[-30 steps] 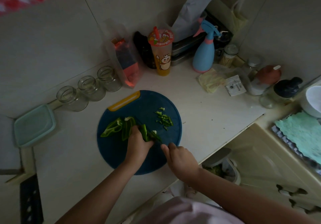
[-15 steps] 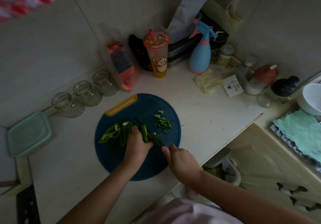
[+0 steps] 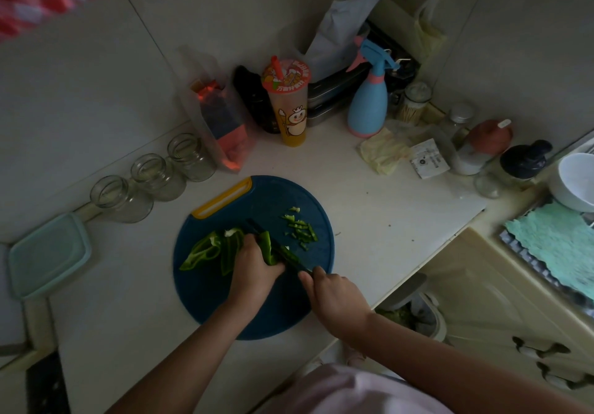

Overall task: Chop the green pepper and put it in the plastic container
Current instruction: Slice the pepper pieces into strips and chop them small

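A split green pepper lies on the round dark blue cutting board in the middle of the counter. My left hand holds down a pepper strip with curled fingers. My right hand grips a dark knife, whose blade lies across the strip beside my left fingers. A small pile of chopped pepper bits sits on the right part of the board. The pale green plastic container stands at the far left of the counter.
Three glass jars line the wall behind the board. A drink cup, a blue spray bottle, bags and small jars crowd the back corner. A white bowl and a teal cloth are at the right. A bin stands below the counter edge.
The knife has shifted slightly along the pepper strip toward my left fingers. Both hands stay in place on the board; the camera view has shifted a little.
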